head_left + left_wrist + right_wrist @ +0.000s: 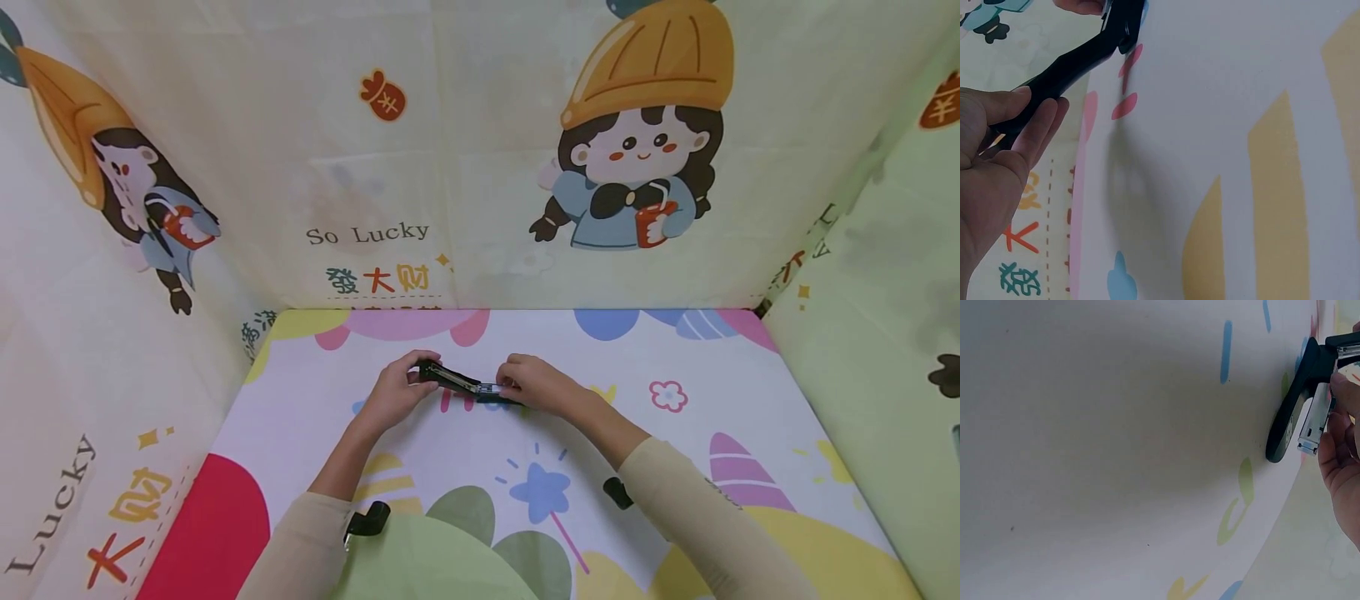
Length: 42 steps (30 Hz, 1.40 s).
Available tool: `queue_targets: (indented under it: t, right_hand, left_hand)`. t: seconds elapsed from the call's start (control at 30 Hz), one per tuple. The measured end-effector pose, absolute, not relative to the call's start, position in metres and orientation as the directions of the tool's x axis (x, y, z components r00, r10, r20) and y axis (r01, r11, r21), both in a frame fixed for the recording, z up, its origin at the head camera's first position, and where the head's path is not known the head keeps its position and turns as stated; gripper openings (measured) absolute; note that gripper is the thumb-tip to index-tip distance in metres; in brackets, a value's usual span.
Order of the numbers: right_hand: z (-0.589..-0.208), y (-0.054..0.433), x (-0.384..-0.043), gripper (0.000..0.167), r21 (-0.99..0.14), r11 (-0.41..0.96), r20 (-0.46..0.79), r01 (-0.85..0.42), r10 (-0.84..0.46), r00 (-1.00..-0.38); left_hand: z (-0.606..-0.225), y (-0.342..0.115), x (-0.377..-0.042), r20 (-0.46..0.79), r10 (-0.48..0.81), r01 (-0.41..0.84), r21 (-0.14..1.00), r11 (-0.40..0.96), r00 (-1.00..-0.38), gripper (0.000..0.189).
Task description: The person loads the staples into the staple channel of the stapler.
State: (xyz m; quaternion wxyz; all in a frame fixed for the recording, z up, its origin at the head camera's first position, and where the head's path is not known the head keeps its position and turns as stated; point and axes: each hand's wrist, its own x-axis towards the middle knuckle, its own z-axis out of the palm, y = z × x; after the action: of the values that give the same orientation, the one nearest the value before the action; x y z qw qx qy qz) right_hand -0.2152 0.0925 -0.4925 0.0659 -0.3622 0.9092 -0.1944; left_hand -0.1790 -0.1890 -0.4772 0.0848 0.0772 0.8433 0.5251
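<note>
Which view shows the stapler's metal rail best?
The right wrist view: the metal rail appears large, its end exposed. The head view shows it small and partly covered; the left wrist view shows mainly the dark outside of the stapler.

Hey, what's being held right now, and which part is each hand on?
An opened stapler: the left hand grips the outer end of one black arm; the right hand holds the metal rail.

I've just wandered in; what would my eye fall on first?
Most likely the big cartoon figure in an orange hat on the back wall, right of centre in the head view. Next, the opened black stapler toward the far side of the brightly printed table: the left hand holds one end, the right hand grips it at the metal channel.
</note>
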Motion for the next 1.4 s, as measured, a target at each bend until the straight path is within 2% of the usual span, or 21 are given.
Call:
queue_targets:
  t: [0.53, 0.63, 0.83, 0.97, 1.4]
  right_hand:
    - [-0.502, 0.095, -0.204, 0.011, -0.3, 0.595, 0.257, -0.746, -0.703, -0.663]
    - [-0.503, 0.096, -0.204, 0.012, -0.335, 0.6, 0.245, -0.726, -0.688, -0.682]
    - [-0.503, 0.101, -0.202, 0.022, -0.434, 0.638, 0.136, -0.637, -0.652, -0.746]
    - [-0.504, 0.106, -0.201, 0.029, -0.452, 0.649, 0.098, -0.612, -0.646, -0.757]
    - [-0.508, 0.13, -0.194, 0.043, -0.466, 0.639, 0.168, -0.612, -0.615, -0.77]
  left_hand:
    - [-0.475, -0.189, -0.178, -0.061, 0.229, 0.046, 0.9, 0.434, -0.971, 0.048]
    - [-0.475, -0.189, -0.177, -0.06, 0.231, 0.05, 0.897, 0.44, -0.971, 0.048]
    - [-0.474, -0.189, -0.176, -0.055, 0.233, 0.054, 0.897, 0.439, -0.971, 0.048]
    - [-0.474, -0.189, -0.176, -0.055, 0.228, 0.054, 0.892, 0.448, -0.972, 0.048]
    - [-0.474, -0.189, -0.175, -0.055, 0.221, 0.051, 0.893, 0.446, -0.974, 0.046]
